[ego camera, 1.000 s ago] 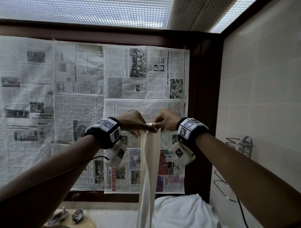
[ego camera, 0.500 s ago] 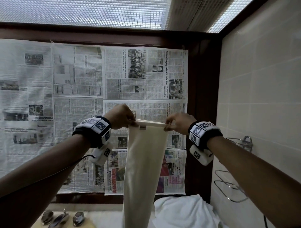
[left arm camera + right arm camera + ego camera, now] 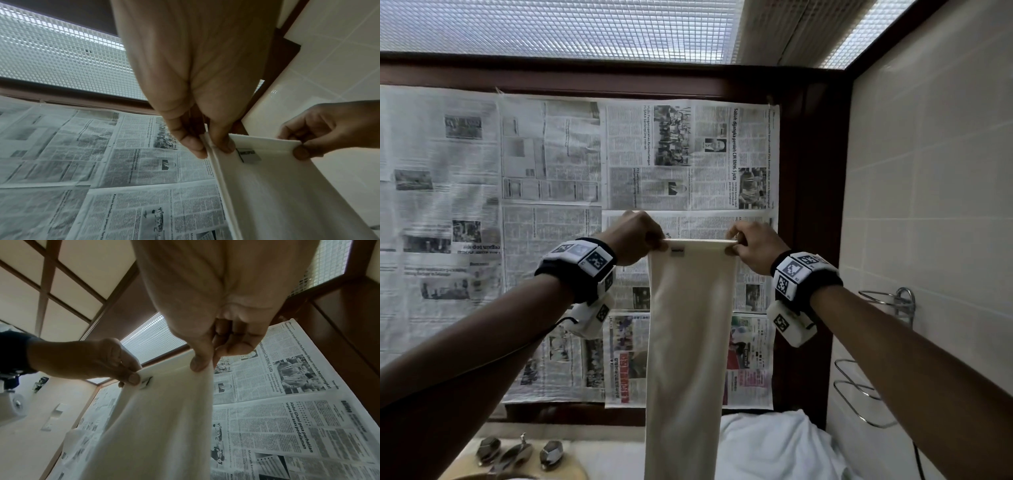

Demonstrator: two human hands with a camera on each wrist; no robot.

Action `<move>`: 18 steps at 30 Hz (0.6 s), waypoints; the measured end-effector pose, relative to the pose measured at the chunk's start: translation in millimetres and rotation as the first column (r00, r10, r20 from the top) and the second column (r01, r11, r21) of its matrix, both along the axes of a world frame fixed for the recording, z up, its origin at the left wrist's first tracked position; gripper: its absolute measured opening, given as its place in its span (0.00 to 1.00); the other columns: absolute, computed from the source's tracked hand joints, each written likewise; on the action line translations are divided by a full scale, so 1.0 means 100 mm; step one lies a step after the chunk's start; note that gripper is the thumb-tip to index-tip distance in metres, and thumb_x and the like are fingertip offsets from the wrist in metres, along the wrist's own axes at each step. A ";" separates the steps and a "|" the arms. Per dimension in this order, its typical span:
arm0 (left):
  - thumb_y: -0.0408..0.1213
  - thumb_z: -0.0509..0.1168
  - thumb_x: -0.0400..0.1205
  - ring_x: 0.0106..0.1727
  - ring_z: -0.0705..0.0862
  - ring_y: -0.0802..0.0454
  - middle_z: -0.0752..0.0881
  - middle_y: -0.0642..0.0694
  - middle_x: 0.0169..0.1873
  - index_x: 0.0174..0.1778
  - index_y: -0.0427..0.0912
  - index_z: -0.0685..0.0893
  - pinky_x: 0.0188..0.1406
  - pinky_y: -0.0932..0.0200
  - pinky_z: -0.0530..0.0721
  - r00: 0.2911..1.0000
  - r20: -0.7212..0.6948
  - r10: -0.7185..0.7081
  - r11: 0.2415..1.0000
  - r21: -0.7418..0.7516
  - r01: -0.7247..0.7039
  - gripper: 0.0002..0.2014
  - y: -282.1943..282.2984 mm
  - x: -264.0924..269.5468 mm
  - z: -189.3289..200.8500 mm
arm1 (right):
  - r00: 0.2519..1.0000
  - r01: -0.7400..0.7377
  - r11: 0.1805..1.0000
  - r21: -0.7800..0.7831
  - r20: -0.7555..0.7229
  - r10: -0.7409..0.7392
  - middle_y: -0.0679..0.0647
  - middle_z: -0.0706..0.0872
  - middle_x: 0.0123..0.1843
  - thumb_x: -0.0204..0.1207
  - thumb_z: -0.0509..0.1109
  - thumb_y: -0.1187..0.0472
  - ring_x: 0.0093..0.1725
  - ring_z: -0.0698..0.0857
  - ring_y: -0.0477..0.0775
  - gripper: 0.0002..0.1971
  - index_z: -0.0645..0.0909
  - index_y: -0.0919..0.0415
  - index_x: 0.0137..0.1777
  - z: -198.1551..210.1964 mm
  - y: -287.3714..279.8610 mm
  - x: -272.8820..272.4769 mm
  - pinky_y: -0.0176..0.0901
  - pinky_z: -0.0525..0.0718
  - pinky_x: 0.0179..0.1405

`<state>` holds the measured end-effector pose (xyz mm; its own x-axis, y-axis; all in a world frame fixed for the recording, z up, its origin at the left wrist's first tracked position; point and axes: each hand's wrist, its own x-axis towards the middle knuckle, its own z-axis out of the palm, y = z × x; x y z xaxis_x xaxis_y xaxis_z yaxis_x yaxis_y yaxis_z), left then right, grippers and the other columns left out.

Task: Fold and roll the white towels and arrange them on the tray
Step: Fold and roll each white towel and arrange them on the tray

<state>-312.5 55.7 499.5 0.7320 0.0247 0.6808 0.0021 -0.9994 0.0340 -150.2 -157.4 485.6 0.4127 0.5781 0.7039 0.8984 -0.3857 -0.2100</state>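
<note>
So the white towel (image 3: 688,342) is held up in the air, folded into a long narrow strip that hangs straight down in front of the newspaper sheets (image 3: 551,205) stuck over the back wall. The left hand (image 3: 635,238) pinches its top left corner between thumb and fingers, and the right hand (image 3: 751,246) pinches the top right corner the same way, so the top edge is stretched flat between them. There's a small grey tag (image 3: 247,155) sewn just under that top edge near the left hand; its print is too small to read. On the newspaper you can actually read headlines like "Abdul Ghani gesa perhatian segera isu asas pedalaman". Below the strip, a heap of more white towels (image 3: 774,445) sits at the bottom right, and a chrome tap (image 3: 520,455) shows at the bottom left. A tiled wall (image 3: 935,205) runs close along the right, with a wire rack (image 3: 887,301) fixed on it.
</note>
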 end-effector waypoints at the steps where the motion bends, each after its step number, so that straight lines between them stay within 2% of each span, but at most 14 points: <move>1: 0.41 0.74 0.80 0.31 0.76 0.64 0.80 0.55 0.27 0.42 0.40 0.92 0.36 0.61 0.77 1.000 0.012 0.009 1.000 -0.005 -0.009 0.08 -0.01 0.00 -0.01 | 1.000 0.001 1.000 0.001 -0.007 -0.001 0.45 0.83 0.35 0.75 0.76 0.65 0.34 0.79 0.38 0.03 0.86 0.58 0.46 0.00 -0.01 -0.01 0.33 0.74 0.35; 3: 0.42 0.73 0.80 0.30 0.77 0.62 0.81 0.54 0.27 0.42 0.39 0.92 0.34 0.64 0.74 0.999 0.047 0.013 1.000 -0.014 -0.012 0.09 -0.02 0.00 -0.03 | 1.000 -0.010 1.000 0.019 -0.026 0.011 0.48 0.84 0.36 0.77 0.74 0.64 0.34 0.79 0.37 0.01 0.87 0.59 0.44 0.00 -0.06 -0.05 0.29 0.72 0.32; 5: 0.41 0.73 0.81 0.33 0.81 0.56 0.87 0.47 0.33 0.44 0.39 0.93 0.37 0.63 0.75 0.998 0.055 0.018 0.999 -0.031 -0.016 0.09 -0.03 -0.02 -0.07 | 0.998 -0.027 0.998 0.053 -0.061 0.030 0.47 0.83 0.35 0.79 0.73 0.62 0.34 0.79 0.38 0.04 0.84 0.57 0.43 -0.04 -0.09 -0.08 0.28 0.71 0.31; 7: 0.39 0.71 0.82 0.37 0.82 0.53 0.90 0.43 0.40 0.46 0.38 0.92 0.38 0.61 0.77 0.999 0.051 0.014 0.997 -0.078 -0.010 0.08 -0.06 -0.04 -0.11 | 0.994 -0.055 0.994 0.096 -0.091 0.064 0.48 0.84 0.36 0.80 0.71 0.62 0.35 0.81 0.42 0.05 0.81 0.56 0.42 -0.10 -0.10 -0.10 0.34 0.76 0.36; 9: 0.39 0.70 0.83 0.41 0.85 0.47 0.89 0.42 0.44 0.46 0.42 0.90 0.41 0.55 0.84 0.997 0.064 -0.030 0.974 -0.222 0.044 0.05 -0.12 -0.08 -0.15 | 0.985 -0.089 0.982 0.166 -0.130 0.111 0.51 0.85 0.38 0.81 0.69 0.62 0.37 0.84 0.50 0.05 0.80 0.57 0.44 -0.16 -0.14 -0.15 0.46 0.84 0.39; 10: 0.39 0.68 0.84 0.44 0.86 0.43 0.88 0.40 0.47 0.45 0.44 0.87 0.43 0.47 0.89 0.993 0.083 -0.089 0.923 -0.367 0.113 0.05 -0.15 -0.12 -0.17 | 0.977 -0.108 0.969 0.224 -0.155 0.145 0.54 0.86 0.40 0.82 0.68 0.61 0.39 0.87 0.55 0.04 0.79 0.58 0.45 -0.18 -0.16 -0.19 0.52 0.88 0.39; 11: 0.40 0.66 0.86 0.47 0.87 0.40 0.86 0.38 0.49 0.47 0.44 0.84 0.45 0.39 0.90 0.980 0.112 -0.162 0.827 -0.527 0.197 0.05 -0.21 -0.18 -0.18 | 0.968 -0.129 0.950 0.285 -0.170 0.183 0.57 0.86 0.41 0.84 0.67 0.60 0.40 0.88 0.59 0.04 0.79 0.59 0.48 -0.19 -0.20 -0.26 0.56 0.90 0.38; 12: 0.40 0.63 0.88 0.49 0.86 0.39 0.84 0.37 0.50 0.49 0.43 0.81 0.48 0.34 0.90 0.959 0.151 -0.238 0.703 -0.654 0.278 0.06 -0.27 -0.24 -0.21 | 0.963 -0.149 0.929 0.338 -0.163 0.214 0.58 0.87 0.42 0.85 0.65 0.58 0.40 0.88 0.60 0.06 0.79 0.60 0.49 -0.20 -0.24 -0.34 0.57 0.91 0.37; 13: 0.41 0.60 0.89 0.49 0.85 0.40 0.83 0.37 0.49 0.52 0.43 0.79 0.49 0.32 0.88 0.939 0.192 -0.285 0.610 -0.719 0.332 0.07 -0.34 -0.30 -0.23 | 0.964 -0.164 0.914 0.371 -0.138 0.229 0.57 0.86 0.42 0.85 0.64 0.57 0.39 0.87 0.59 0.07 0.79 0.60 0.51 -0.19 -0.27 -0.43 0.55 0.90 0.35; 14: 0.43 0.58 0.90 0.48 0.84 0.42 0.82 0.38 0.48 0.53 0.43 0.78 0.49 0.32 0.87 0.925 0.227 -0.305 0.571 -0.734 0.368 0.08 -0.41 -0.36 -0.25 | 0.965 -0.179 0.902 0.393 -0.108 0.239 0.56 0.86 0.41 0.86 0.62 0.55 0.37 0.85 0.55 0.08 0.79 0.59 0.51 -0.17 -0.30 -0.51 0.51 0.88 0.33; 15: 0.44 0.56 0.90 0.46 0.83 0.43 0.82 0.39 0.47 0.54 0.44 0.77 0.46 0.34 0.87 0.917 0.255 -0.308 0.568 -0.724 0.392 0.09 -0.48 -0.42 -0.25 | 0.966 -0.189 0.892 0.410 -0.088 0.245 0.55 0.85 0.39 0.87 0.61 0.55 0.34 0.82 0.51 0.09 0.78 0.59 0.51 -0.15 -0.32 -0.59 0.48 0.84 0.31; 18: 0.44 0.54 0.91 0.39 0.81 0.48 0.82 0.41 0.42 0.56 0.39 0.75 0.33 0.49 0.83 0.888 0.357 -0.289 0.602 -0.654 0.459 0.12 -0.64 -0.53 -0.22 | 0.963 -0.205 0.857 0.473 -0.062 0.264 0.51 0.83 0.37 0.87 0.59 0.52 0.30 0.78 0.46 0.10 0.75 0.56 0.49 -0.09 -0.39 -0.76 0.43 0.76 0.26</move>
<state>-365.0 -8.1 477.9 0.6438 0.3100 0.6996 -0.4574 -0.5770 0.6766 -226.5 -196.1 476.9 0.4041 0.2925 0.8667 0.9064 -0.0003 -0.4224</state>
